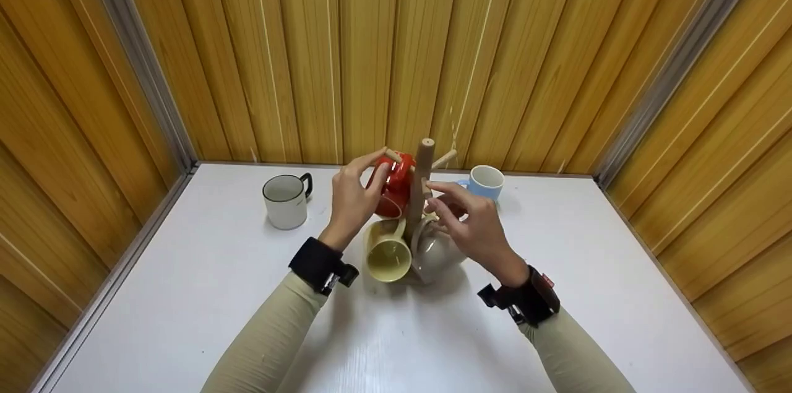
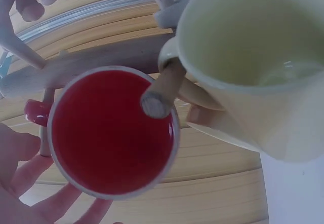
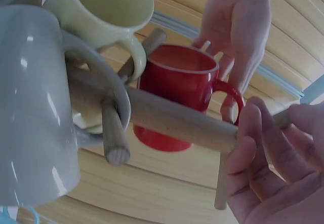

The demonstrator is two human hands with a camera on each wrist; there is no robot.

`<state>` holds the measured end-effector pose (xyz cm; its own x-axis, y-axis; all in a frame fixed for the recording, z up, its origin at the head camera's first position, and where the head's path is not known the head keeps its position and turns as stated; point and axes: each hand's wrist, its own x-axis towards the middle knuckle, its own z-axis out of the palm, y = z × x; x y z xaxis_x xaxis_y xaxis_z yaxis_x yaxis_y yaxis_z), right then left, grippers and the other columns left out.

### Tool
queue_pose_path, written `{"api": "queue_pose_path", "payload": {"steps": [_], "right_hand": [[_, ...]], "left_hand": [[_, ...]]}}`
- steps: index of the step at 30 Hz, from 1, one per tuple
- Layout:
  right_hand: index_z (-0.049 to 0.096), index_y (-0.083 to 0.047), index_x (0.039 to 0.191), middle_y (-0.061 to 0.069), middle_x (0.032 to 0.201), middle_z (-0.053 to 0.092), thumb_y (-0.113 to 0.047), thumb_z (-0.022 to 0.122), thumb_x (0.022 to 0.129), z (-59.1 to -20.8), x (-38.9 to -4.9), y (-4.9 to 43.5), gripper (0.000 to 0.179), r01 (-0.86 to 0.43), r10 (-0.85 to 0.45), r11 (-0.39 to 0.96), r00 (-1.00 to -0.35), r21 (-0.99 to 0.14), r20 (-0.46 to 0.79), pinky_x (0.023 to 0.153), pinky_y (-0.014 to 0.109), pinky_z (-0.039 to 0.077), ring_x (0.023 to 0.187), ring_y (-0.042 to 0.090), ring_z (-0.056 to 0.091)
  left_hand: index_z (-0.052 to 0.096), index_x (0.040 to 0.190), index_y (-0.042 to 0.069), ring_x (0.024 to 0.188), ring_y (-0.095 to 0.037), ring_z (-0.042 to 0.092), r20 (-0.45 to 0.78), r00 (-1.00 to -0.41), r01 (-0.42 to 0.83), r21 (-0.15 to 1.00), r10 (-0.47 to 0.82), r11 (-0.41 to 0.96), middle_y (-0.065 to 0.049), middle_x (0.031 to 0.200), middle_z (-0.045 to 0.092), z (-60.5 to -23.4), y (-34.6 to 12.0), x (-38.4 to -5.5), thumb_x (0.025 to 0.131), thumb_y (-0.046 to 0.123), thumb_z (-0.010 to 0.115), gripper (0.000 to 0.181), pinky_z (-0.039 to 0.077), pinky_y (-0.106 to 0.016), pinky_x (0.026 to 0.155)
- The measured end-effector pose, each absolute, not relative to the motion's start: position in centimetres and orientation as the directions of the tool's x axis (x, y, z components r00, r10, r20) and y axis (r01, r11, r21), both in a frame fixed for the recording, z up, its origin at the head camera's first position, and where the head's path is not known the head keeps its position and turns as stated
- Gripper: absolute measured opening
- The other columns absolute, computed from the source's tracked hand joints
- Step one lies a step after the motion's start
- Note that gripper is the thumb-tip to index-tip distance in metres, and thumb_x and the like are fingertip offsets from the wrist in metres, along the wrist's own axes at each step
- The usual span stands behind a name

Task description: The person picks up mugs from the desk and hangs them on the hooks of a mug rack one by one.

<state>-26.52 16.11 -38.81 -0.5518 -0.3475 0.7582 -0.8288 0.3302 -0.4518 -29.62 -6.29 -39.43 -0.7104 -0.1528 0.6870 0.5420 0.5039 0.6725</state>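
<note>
A wooden mug tree [image 1: 423, 176] stands mid-table. By its upper left peg, my left hand [image 1: 356, 198] holds a red mug [image 1: 396, 185], thumb and fingers about its handle side. The red mug's handle loops around that peg in the right wrist view. On the right, my right hand [image 1: 479, 226] pinches another upper peg [image 3: 281, 116] close to the post between thumb and fingers. Lower down, a pale yellow mug [image 1: 388, 257] hangs by its handle from a peg [image 2: 163, 89]. Beside it a grey mug [image 3: 35, 107] hangs from another peg [image 3: 116, 138].
A white mug [image 1: 286, 204] with a dark rim and handle stands on the white table [image 1: 204, 294] at the left. Behind my right hand is a light blue mug [image 1: 486, 182]. Wood-patterned panels [image 1: 365, 52] enclose the table's back and sides.
</note>
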Motion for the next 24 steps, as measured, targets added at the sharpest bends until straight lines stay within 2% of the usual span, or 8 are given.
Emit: {"api": "queue_pose_path", "payload": {"steps": [3,8,14,17,20,24], "right_hand": [[0.073,-0.008,0.121,-0.001,0.081,0.076,-0.002,0.070,0.096,-38.6,-26.9,17.4,0.025,-0.834,-0.361,0.356,-0.540,-0.422,0.761,0.052,0.022,0.053,0.055,0.013,0.065],[0.076,-0.010,0.115,-0.004,0.077,0.074,-0.002,0.068,0.097,-38.7,-28.5,20.5,0.020,-0.821,-0.308,0.428,-0.525,-0.377,0.794,0.052,0.017,0.050,0.054,0.012,0.062],[0.076,-0.008,0.112,-0.002,0.081,0.075,-0.010,0.068,0.100,-39.1,-31.4,24.5,0.014,-0.729,-0.242,0.566,-0.592,-0.383,0.769,0.055,0.014,0.049,0.059,0.011,0.064],[0.075,-0.006,0.112,0.004,0.088,0.076,-0.009,0.069,0.098,-39.7,-32.8,26.2,0.015,-0.665,-0.225,0.641,-0.641,-0.384,0.734,0.060,0.020,0.053,0.065,0.016,0.067],[0.074,-0.004,0.115,0.012,0.100,0.075,-0.006,0.073,0.095,-40.7,-34.8,26.6,0.020,-0.614,-0.225,0.690,-0.685,-0.383,0.693,0.069,0.034,0.056,0.077,0.025,0.068],[0.071,-0.005,0.125,0.020,0.118,0.068,-0.014,0.076,0.093,-42.1,-37.5,25.5,0.033,-0.565,-0.276,0.731,-0.758,-0.383,0.591,0.086,0.051,0.048,0.101,0.039,0.059]], "left_hand": [[0.072,0.129,0.006,0.114,-0.030,0.068,0.693,-0.710,0.558,0.663,-0.126,0.499,-0.010,0.125,0.073,-40.0,-6.6,-29.3,0.100,0.019,0.069,0.032,0.051,-0.046,0.100],[0.066,0.134,0.005,0.105,-0.036,0.069,0.691,-0.716,0.577,0.665,-0.097,0.475,-0.015,0.121,0.073,-41.3,-7.0,-28.6,0.101,0.018,0.066,0.035,0.052,-0.051,0.095],[0.066,0.135,0.007,0.103,-0.034,0.071,0.700,-0.710,0.596,0.660,-0.084,0.457,-0.015,0.118,0.074,-42.6,-7.2,-27.3,0.099,0.019,0.069,0.037,0.053,-0.051,0.094],[0.066,0.135,0.008,0.103,-0.030,0.071,0.699,-0.712,0.601,0.656,-0.066,0.457,-0.013,0.118,0.074,-43.0,-7.0,-26.4,0.100,0.021,0.068,0.038,0.054,-0.048,0.094],[0.066,0.136,0.009,0.104,-0.028,0.071,0.697,-0.715,0.598,0.647,-0.051,0.473,-0.012,0.119,0.074,-43.5,-7.8,-25.2,0.100,0.023,0.068,0.038,0.054,-0.048,0.094],[0.067,0.133,0.009,0.102,-0.028,0.071,0.708,-0.698,0.574,0.642,-0.106,0.508,-0.010,0.116,0.075,-44.0,-9.7,-23.2,0.096,0.015,0.072,0.037,0.054,-0.048,0.093]]}}
